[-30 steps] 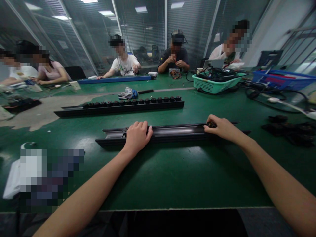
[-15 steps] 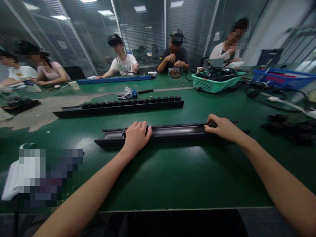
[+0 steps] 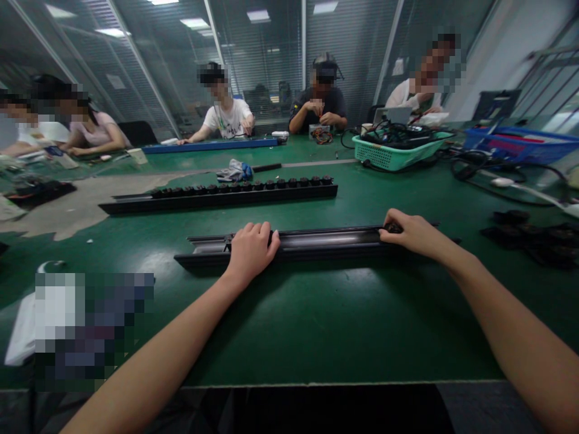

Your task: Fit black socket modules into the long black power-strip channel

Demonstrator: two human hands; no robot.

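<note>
A long black metal channel rail (image 3: 330,256) with a shiny inner groove lies crosswise on the green table. My left hand (image 3: 253,250) is closed over its left part, fingers over the far wall. A small black part (image 3: 228,242) shows in the groove beside that hand; whether the fingers also touch it is hidden. Near the right end, my right hand (image 3: 414,232) is closed on a small dark round part (image 3: 392,228) at the groove. Farther back lies a second black rail (image 3: 226,202), holding a row of black round parts (image 3: 257,185).
Several dark parts (image 3: 534,238) are piled at right. Behind stand a green basket (image 3: 384,155) with cables and a blue basket (image 3: 525,147). A grey-blue glove (image 3: 235,171) lies behind the second rail. Several people sit across the table (image 3: 316,337).
My right hand has shifted slightly right along the rail with the dark round part. My left hand stays in place on the rail.
</note>
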